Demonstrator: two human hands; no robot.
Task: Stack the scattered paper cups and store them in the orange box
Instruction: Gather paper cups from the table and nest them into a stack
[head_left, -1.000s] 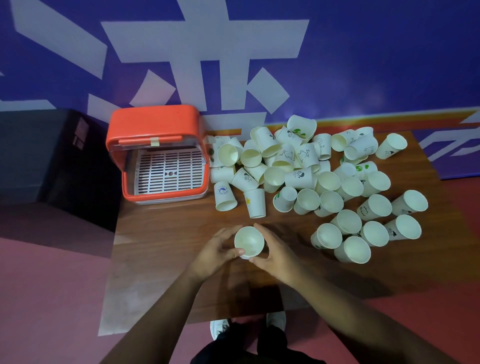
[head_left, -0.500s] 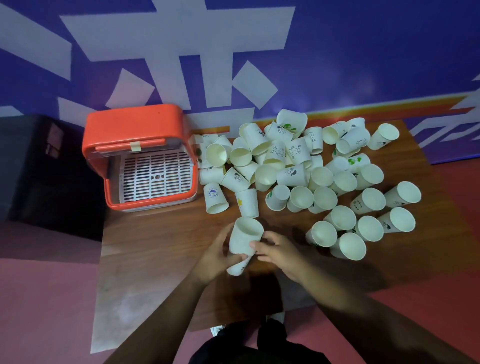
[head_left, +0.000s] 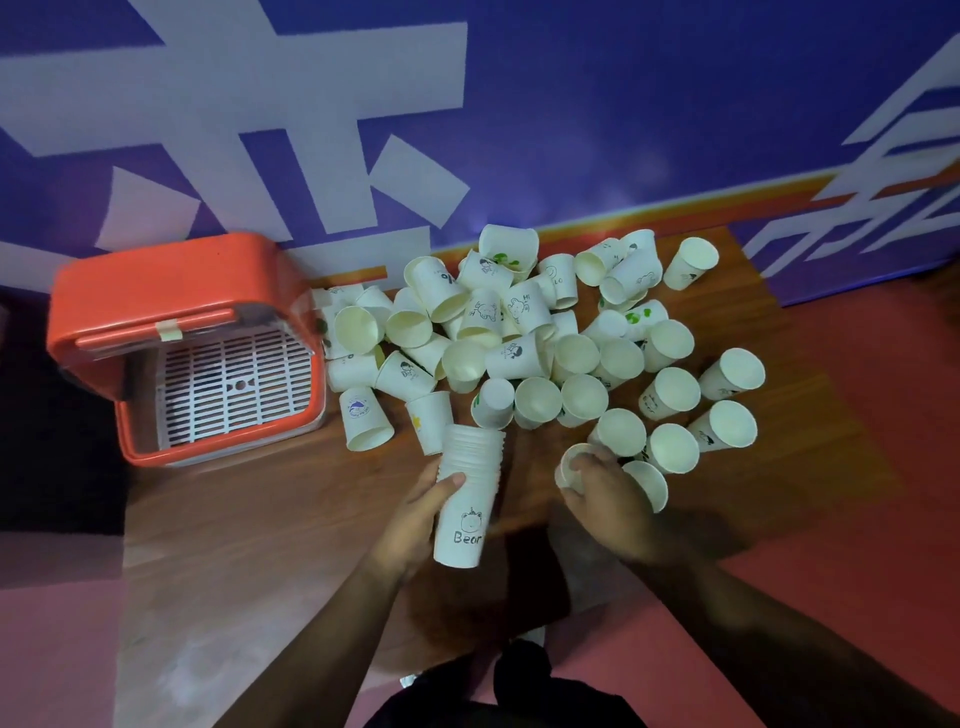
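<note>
white cup stack (head_left: 470, 493) in left grip (head_left: 415, 519)

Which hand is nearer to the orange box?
Left. The left hand, holding the cup stack, is right of the orange box; the right hand is farther right.

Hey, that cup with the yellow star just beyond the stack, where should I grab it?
Grip the yellow star cup around its side wall near the rim. It lies on its side with the mouth toward you, so come from above, fingers either side. The left hand holds the stack, and the right hand is on another cup.
</note>
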